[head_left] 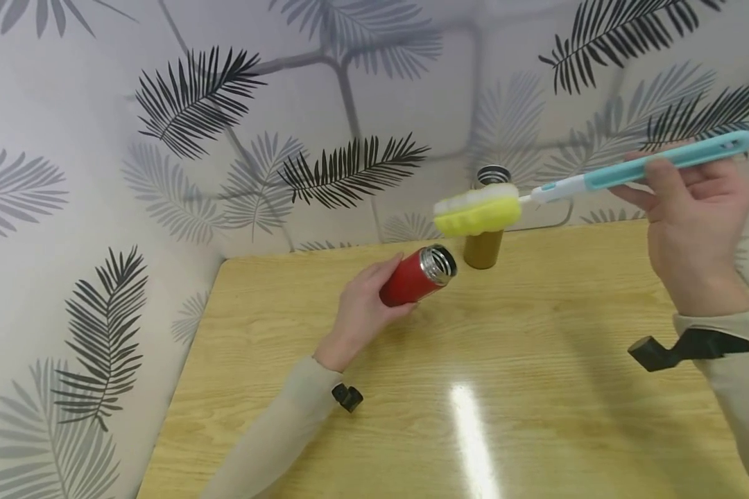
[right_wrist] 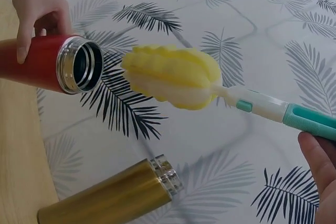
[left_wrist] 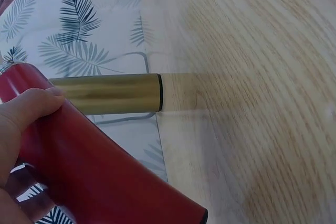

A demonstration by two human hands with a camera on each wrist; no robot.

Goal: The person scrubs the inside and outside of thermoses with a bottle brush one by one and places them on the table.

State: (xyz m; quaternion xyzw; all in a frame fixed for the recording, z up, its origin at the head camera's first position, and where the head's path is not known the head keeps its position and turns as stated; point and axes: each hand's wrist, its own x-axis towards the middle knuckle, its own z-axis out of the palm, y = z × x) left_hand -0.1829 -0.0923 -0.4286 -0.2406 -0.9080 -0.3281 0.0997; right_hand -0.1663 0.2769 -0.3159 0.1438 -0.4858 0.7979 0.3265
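Observation:
My left hand grips a red thermos bottle, tilted with its uncapped steel mouth toward the right. In my right hand is the teal-and-white handle of a bottle brush, pinched between thumb and fingers. The brush's yellow-and-white sponge head points at the red bottle's mouth and stays outside it, a short gap apart in the right wrist view. Behind the sponge a gold thermos bottle stands upright and uncapped near the table's back edge; the sponge hides its middle in the head view.
A wood-grain table lies below both hands. Along its back and left edges rises a pale wall covering with black and grey leaf prints. A black wrist strap sits on the right sleeve, and a small black camera on the left.

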